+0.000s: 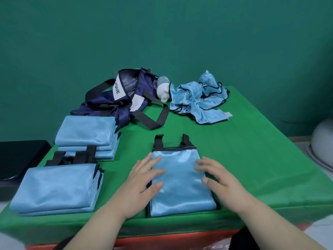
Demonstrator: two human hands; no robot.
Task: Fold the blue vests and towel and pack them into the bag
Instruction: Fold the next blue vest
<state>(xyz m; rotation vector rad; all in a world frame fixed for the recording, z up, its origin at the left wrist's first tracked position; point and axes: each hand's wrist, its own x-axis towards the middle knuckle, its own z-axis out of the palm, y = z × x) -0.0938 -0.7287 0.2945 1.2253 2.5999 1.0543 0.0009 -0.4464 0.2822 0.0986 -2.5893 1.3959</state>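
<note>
Head view: a folded blue vest [182,192] lies near the front edge of the green tabletop [252,159]. The left hand [144,179] and right hand [216,175] rest flat on its two sides, fingers [156,171] straight and spread, gripping nothing. The thin, shiny cloth looks light, limp and slippery, so it is best lifted from under both side edges. The bag [126,94] lies behind, next to a crumpled heap [198,98] that possibly includes the towel.
</note>
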